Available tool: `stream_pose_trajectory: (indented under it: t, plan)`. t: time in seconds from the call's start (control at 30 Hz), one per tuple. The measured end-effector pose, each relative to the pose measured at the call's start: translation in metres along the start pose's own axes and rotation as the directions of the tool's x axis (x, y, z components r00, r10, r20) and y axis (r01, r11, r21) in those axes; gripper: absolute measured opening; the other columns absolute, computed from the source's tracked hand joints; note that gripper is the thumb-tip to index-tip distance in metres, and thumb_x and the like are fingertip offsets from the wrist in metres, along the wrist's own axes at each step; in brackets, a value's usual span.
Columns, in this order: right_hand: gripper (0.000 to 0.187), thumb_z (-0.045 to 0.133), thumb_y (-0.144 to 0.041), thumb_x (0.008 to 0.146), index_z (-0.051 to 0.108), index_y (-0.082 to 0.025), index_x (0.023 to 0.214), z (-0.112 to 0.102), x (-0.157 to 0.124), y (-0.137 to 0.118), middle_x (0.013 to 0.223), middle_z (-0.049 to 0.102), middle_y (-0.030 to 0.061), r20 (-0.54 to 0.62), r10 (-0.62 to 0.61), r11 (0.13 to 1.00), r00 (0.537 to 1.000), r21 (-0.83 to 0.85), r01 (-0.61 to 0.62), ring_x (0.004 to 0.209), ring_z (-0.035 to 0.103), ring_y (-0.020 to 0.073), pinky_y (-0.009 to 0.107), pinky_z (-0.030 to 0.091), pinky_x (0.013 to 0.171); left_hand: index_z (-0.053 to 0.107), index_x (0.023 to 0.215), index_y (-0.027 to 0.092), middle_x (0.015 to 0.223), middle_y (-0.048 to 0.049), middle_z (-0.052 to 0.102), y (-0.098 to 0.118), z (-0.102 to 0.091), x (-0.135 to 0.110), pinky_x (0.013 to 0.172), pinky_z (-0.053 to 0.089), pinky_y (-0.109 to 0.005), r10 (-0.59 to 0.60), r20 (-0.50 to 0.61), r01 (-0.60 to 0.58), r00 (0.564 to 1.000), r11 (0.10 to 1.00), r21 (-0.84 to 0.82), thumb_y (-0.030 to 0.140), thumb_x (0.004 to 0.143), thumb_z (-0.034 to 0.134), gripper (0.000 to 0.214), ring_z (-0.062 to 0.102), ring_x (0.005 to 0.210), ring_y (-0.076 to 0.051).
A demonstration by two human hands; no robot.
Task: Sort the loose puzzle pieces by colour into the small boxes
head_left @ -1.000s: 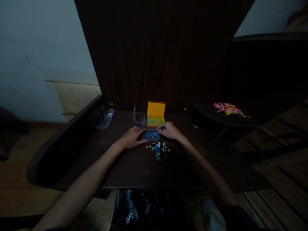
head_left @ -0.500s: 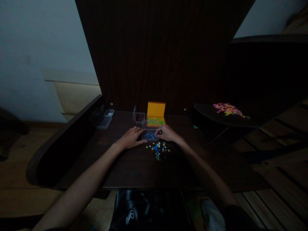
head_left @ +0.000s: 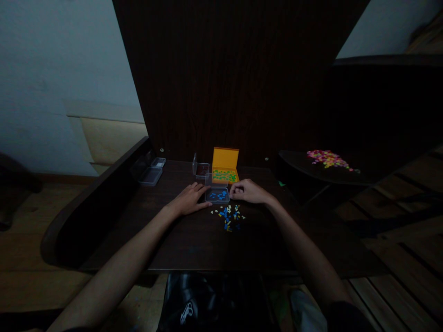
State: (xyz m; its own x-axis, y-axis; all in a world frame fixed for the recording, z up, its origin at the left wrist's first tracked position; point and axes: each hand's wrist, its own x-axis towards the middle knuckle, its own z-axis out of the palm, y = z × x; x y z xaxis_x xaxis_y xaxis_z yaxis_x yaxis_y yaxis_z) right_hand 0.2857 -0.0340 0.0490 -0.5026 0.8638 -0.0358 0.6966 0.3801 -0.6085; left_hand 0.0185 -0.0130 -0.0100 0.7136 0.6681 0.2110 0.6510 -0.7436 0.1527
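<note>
The clear box [head_left: 217, 202] is sitting open on the dark table [head_left: 180, 251], between the two hands, with its lid standing up at the back. Blue pieces [head_left: 221, 195] are lying scattered on its floor. The left hand [head_left: 187, 199] is resting on the table at the left end of the box. Its fingers are lying spread, with the index fingertip meeting the rear of that end and the thumb reaching the front corner. The right hand [head_left: 249, 191] is resting just beside the right end of the box. Its fingers are curling inward; whether they are pinching a piece cannot be told.

A loose pile [head_left: 226, 214] of blue, yellow and pale pieces is lying on the table, just in front of the box. Directly behind the box, a yellow box [head_left: 225, 157] is standing open and holding green pieces [head_left: 221, 176]. A smaller clear box [head_left: 202, 177] is standing open to the left of the yellow box. Farther left, another clear box [head_left: 151, 176] is lying open near the side panel [head_left: 93, 189]. Pink and yellow beads [head_left: 328, 158] are lying heaped on a shelf [head_left: 294, 161] at right.
</note>
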Motion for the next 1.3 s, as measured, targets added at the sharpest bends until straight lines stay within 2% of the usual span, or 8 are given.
stream_pose_trajectory:
  t: [0.1,0.17,0.4,0.6,0.83,1.0,1.3]
  plan:
    - [0.017,0.069,-0.025,0.075,0.073,-0.014,0.087,-0.002,-0.013,0.000,0.058,0.056,-0.0049,0.206,-0.026,0.999,0.978,-0.029,0.032,0.053,0.047,0.0085,0.019,0.033,0.055,0.044,0.141,0.017,0.127,-0.0136,0.057,0.000,0.000,0.000,0.102,0.040,-0.042,-0.009,0.008,0.008,1.000,1.000,0.002,0.060,0.093,0.045,0.065,0.051,0.119,-0.030]
    - [0.015,0.070,-0.020,0.073,0.074,-0.015,0.086,0.001,-0.020,0.002,0.058,0.057,-0.0049,0.264,0.004,0.996,0.964,-0.089,0.020,0.053,0.049,0.0088,0.019,0.034,0.056,0.045,0.141,0.016,0.128,-0.0145,0.057,0.000,0.001,0.000,0.102,0.040,-0.042,-0.011,0.016,0.011,1.000,1.000,-0.004,0.061,0.093,0.045,0.066,0.050,0.119,-0.030]
    - [0.016,0.067,-0.025,0.078,0.073,-0.014,0.088,0.013,-0.032,0.011,0.059,0.057,-0.0042,0.186,0.025,0.996,0.982,-0.090,-0.008,0.054,0.049,0.0096,0.020,0.034,0.055,0.044,0.142,0.017,0.127,-0.0142,0.057,-0.003,0.003,0.000,0.102,0.040,-0.044,-0.001,-0.003,0.001,1.000,1.000,-0.022,0.062,0.093,0.043,0.066,0.051,0.118,-0.030]
    - [0.016,0.066,-0.026,0.079,0.074,-0.015,0.086,0.014,-0.036,0.013,0.062,0.059,-0.0030,0.247,0.023,0.996,0.969,-0.084,-0.002,0.056,0.050,0.0095,0.020,0.035,0.055,0.044,0.141,0.019,0.125,-0.0123,0.058,-0.002,0.001,0.000,0.102,0.040,-0.042,0.003,-0.008,-0.003,1.000,1.000,-0.020,0.062,0.093,0.044,0.064,0.052,0.117,-0.029]
    - [0.012,0.062,-0.019,0.079,0.073,-0.015,0.084,0.013,-0.034,0.013,0.060,0.058,-0.0035,0.146,0.031,0.985,0.989,-0.174,-0.006,0.055,0.049,0.0090,0.020,0.035,0.056,0.045,0.141,0.016,0.127,-0.0142,0.057,-0.001,-0.001,0.000,0.103,0.040,-0.042,-0.002,0.010,0.002,1.000,1.000,-0.009,0.062,0.093,0.044,0.066,0.051,0.118,-0.030]
    - [0.019,0.065,-0.020,0.078,0.074,-0.016,0.095,0.017,-0.032,0.010,0.066,0.061,-0.0024,0.190,0.005,0.988,0.982,-0.150,0.024,0.058,0.052,0.0099,0.020,0.036,0.059,0.044,0.141,0.016,0.127,-0.0136,0.058,-0.002,0.001,0.000,0.103,0.040,-0.042,-0.002,0.006,0.002,1.000,1.000,0.001,0.062,0.093,0.043,0.066,0.051,0.118,-0.030]
    - [0.015,0.057,-0.014,0.079,0.071,-0.013,0.086,0.019,-0.031,0.016,0.067,0.061,-0.0006,0.185,-0.008,0.992,0.983,-0.125,0.032,0.058,0.051,0.0104,0.020,0.037,0.057,0.044,0.141,0.014,0.128,-0.0141,0.058,-0.001,0.000,0.001,0.104,0.039,-0.042,-0.008,0.026,0.008,1.000,1.000,0.023,0.060,0.094,0.046,0.066,0.051,0.119,-0.030]
